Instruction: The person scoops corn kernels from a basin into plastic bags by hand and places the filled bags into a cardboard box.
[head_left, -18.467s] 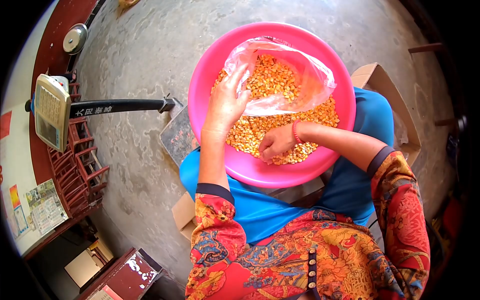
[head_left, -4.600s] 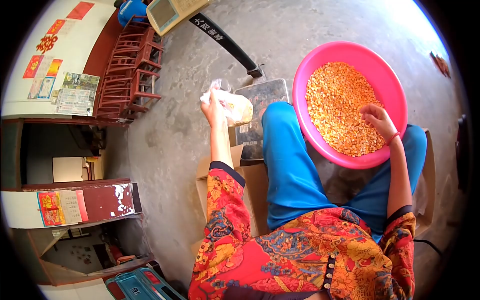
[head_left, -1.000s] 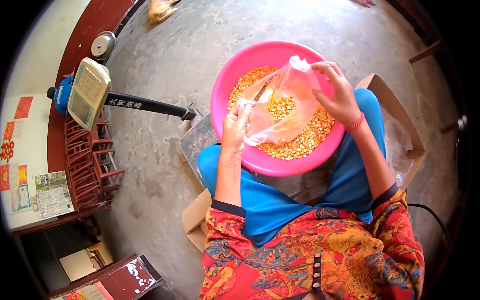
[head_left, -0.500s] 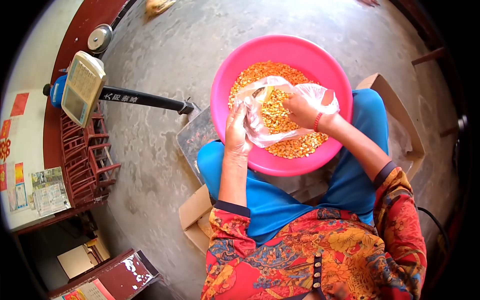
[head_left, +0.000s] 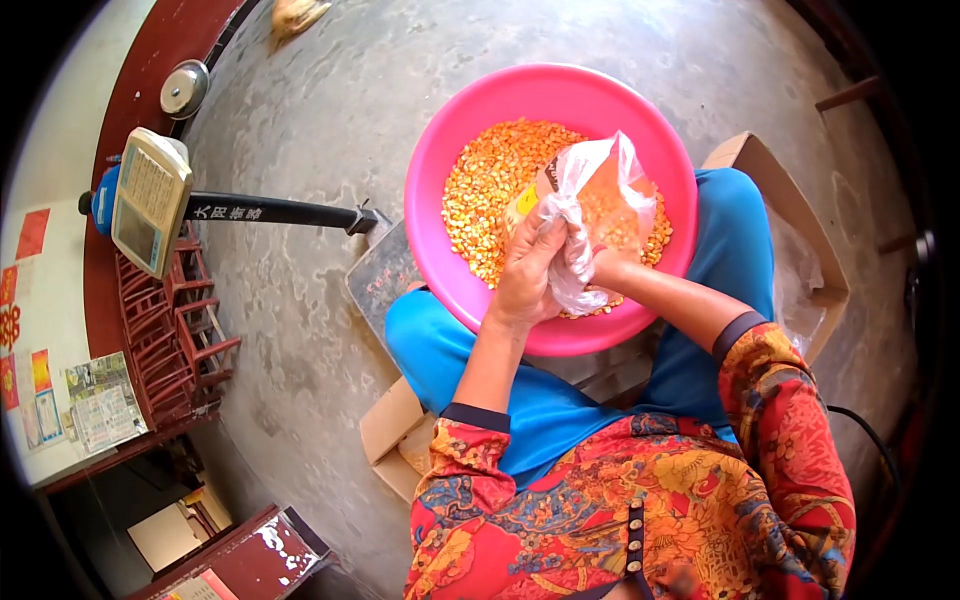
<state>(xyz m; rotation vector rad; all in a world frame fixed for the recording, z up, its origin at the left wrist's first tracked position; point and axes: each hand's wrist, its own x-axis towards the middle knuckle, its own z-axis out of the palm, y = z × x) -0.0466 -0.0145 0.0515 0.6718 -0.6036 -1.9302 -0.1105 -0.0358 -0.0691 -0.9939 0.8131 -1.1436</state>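
Note:
A pink basin (head_left: 440,160) rests at my lap, with loose yellow-orange corn kernels (head_left: 470,205) spread inside it. Over the kernels is a clear plastic bag (head_left: 600,160) with a yellow label, its film bunched up. My left hand (head_left: 532,268) grips the gathered film near the basin's front rim. Just right of it, my right hand (head_left: 605,270) reaches in under or behind the bag, a red bracelet at the wrist; its fingers are hidden by the plastic.
Left of the basin stands a scale with a platform (head_left: 385,275), a black post (head_left: 280,208) and a display (head_left: 150,205). Cardboard boxes (head_left: 825,260) flank my legs. Red wooden chairs (head_left: 165,335) are stacked by the wall at the left.
The bag, earlier spread wide over the corn, is now bunched together. My left hand has moved right and closed on the film; my right hand has moved down, closer to it.

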